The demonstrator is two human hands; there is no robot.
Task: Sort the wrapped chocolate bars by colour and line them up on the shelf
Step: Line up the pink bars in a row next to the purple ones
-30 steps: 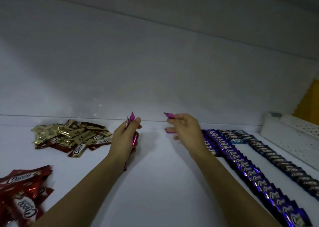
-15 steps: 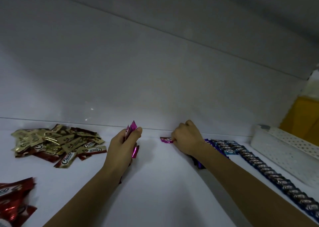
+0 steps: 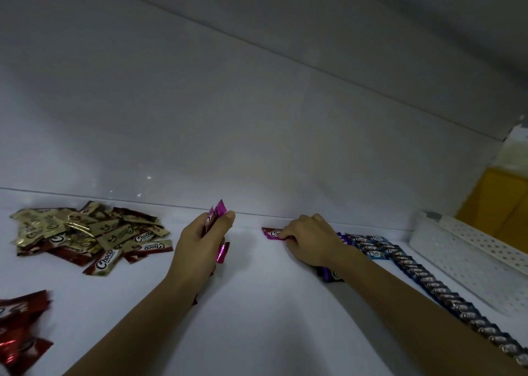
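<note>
My left hand [image 3: 201, 242] grips a small bunch of pink wrapped bars [image 3: 217, 214], their ends sticking out above and below my fist. At the back of the white shelf [image 3: 257, 304] lies one pink bar [image 3: 273, 233], and my right hand [image 3: 310, 239] pinches its right end with curled fingers. Just right of that hand runs a purple row [image 3: 331, 274], mostly hidden by my forearm. A dark blue row [image 3: 434, 284] stretches toward the front right.
A loose heap of gold bars [image 3: 85, 232] sits at the back left. Red bars [image 3: 20, 327] lie at the front left edge. A white perforated basket [image 3: 468, 249] stands at the right, with something yellow [image 3: 497, 204] behind it.
My right hand lowered the single pink bar from the air onto the shelf by the back wall. The left hand kept its bunch and hardly moved. The view shifted right.
</note>
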